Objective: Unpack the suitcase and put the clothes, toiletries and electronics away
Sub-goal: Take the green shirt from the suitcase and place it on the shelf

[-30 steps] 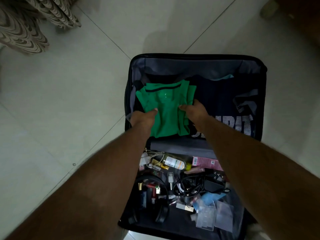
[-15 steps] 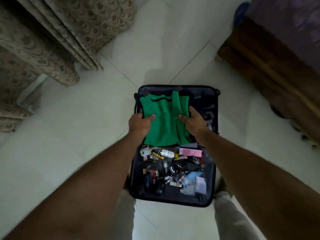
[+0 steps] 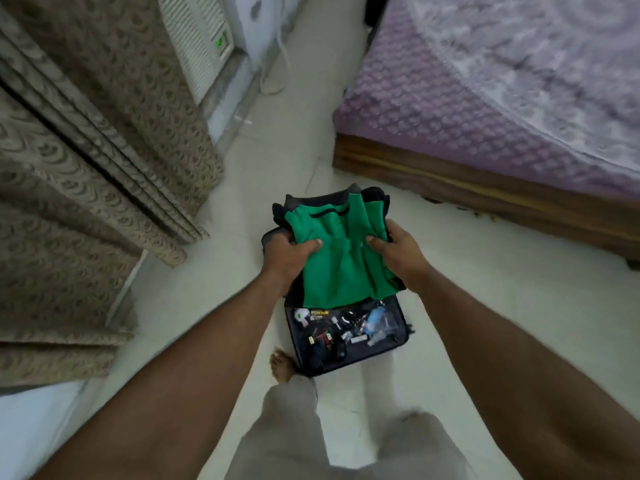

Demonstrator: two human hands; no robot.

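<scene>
Head view: left hand [image 3: 289,252] and right hand [image 3: 398,249] clamp curled fingers on the green shirt [image 3: 341,258], whose dark underlayers could slip back into the suitcase [image 3: 398,344].

Green shirt [image 3: 341,258]; black suitcase [image 3: 363,355]; purple patterned bedspread [image 3: 485,98]

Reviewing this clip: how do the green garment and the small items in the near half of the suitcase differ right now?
The green garment is one large folded cloth; the small items are many loose, mixed-colour pieces. The garment is gripped by the left hand and right hand; the items lie untouched. The garment covers the far half of the suitcase; the items lie in the near half.
</scene>
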